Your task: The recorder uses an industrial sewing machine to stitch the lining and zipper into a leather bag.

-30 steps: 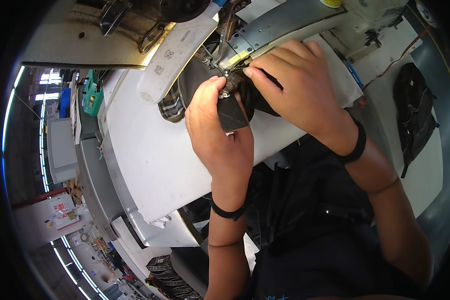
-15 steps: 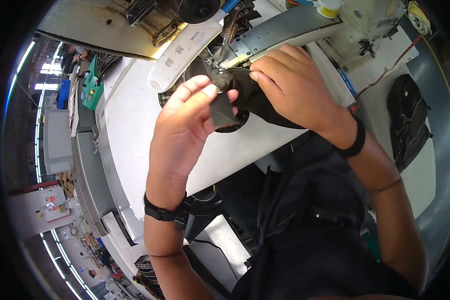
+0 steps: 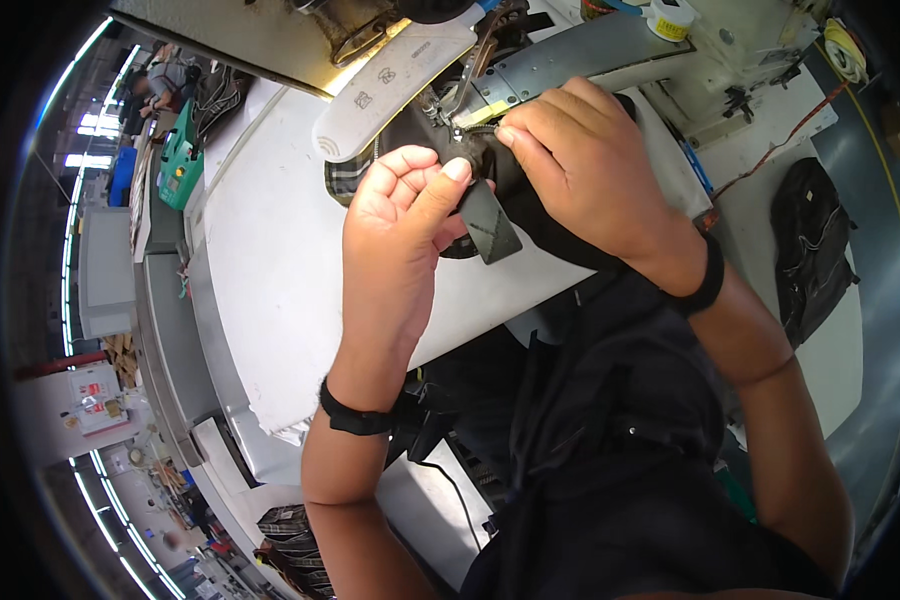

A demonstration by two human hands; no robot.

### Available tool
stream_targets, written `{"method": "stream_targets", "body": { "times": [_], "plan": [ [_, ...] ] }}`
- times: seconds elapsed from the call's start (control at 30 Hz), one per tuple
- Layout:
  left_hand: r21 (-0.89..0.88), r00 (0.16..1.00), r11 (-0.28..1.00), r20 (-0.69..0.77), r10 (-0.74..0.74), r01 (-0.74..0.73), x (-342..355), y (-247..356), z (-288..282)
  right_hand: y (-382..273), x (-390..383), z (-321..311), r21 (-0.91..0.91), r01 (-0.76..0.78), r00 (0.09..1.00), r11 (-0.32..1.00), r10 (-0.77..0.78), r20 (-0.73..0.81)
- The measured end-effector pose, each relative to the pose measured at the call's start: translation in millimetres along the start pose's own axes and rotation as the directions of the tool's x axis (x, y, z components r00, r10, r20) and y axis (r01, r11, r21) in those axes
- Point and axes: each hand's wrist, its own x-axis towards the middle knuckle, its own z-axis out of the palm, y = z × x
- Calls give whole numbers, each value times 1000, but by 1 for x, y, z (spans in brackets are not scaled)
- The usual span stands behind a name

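Your right hand (image 3: 590, 165), at upper centre, has its thumb and forefinger closed together on the end of a metal zip (image 3: 482, 128). The zip edges a dark cloth (image 3: 555, 228), which lies below and left of those fingers, just under the needle area. Your left hand (image 3: 398, 215), at centre, has its fingers loosely curled, a small gap between forefinger and thumb tip. The thumb is against the cloth, beside the top of a flat dark tab (image 3: 490, 225), with other fingertips behind it; you cannot tell from here whether they grip it.

Compared with half a second ago, your left hand is farther right and the tab hangs farther right too. Your right hand has barely moved and keeps the zip.

The cloth lies on a white table (image 3: 280, 270), with a plaid piece (image 3: 342, 180) showing under the pale lamp (image 3: 395, 85) of a sewing machine (image 3: 580, 60). A white tub (image 3: 669, 20) stands at the top. Another dark cloth piece (image 3: 812, 245) lies at right; a green box (image 3: 178, 165) and workshop ceiling lights (image 3: 67, 290) show at left.
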Motion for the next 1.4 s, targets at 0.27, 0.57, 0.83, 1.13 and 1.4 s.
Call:
{"method": "stream_targets", "body": {
  "times": [0.27,0.57,0.83,1.13,1.4],
  "plan": [
    [60,988,986,20,155,-156,7,-23,3,7,7,13,-53,19,999,998,-21,-33],
    [722,646,314,237,726,-617,-13,-52,-10,14,19,6,-100,12,994,995,-23,-110],
    [728,440,106,287,851,-678,8,-49,2,20,40,1,62,40,991,997,-48,124],
    [771,439,42,315,841,-635,7,-42,2,9,55,-19,515,-206,956,832,57,289],
    [811,474,5,337,813,-585,2,-37,6,16,51,-31,282,-166,927,945,52,371]
  ]
}}
